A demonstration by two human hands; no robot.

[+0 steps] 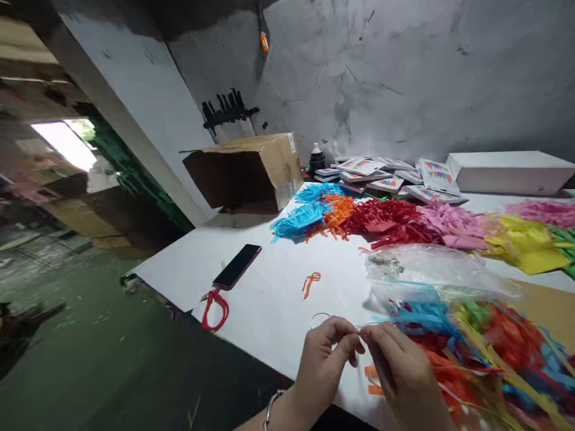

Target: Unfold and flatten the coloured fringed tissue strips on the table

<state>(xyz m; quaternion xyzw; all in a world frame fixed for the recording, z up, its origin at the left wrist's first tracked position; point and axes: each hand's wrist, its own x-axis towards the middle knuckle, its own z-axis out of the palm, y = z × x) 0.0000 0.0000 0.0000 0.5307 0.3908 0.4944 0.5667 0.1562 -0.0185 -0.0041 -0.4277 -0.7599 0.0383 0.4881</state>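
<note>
Near the front edge of the white table, my left hand (326, 362) and my right hand (406, 371) meet fingertip to fingertip, both closed in a pinch. Between them runs a thin white string (318, 315), which loops out behind the left fingers. What else the fingertips cover is too small to make out. Orange paper strips (374, 380) hang just below the right hand. Beside that hand lies a mixed heap of coloured paper tassels (507, 353). A small twisted orange strip (311, 284) rests on the table beyond my hands.
A phone (237, 267) with a red strap (215, 311) lies at left. Behind stand an open cardboard box (251, 170), a dark bottle (317, 159), stacked printed packs (363, 169) and a white box (510, 172). Sorted tassels (386, 218) and a clear plastic bag (431, 272) lie at right.
</note>
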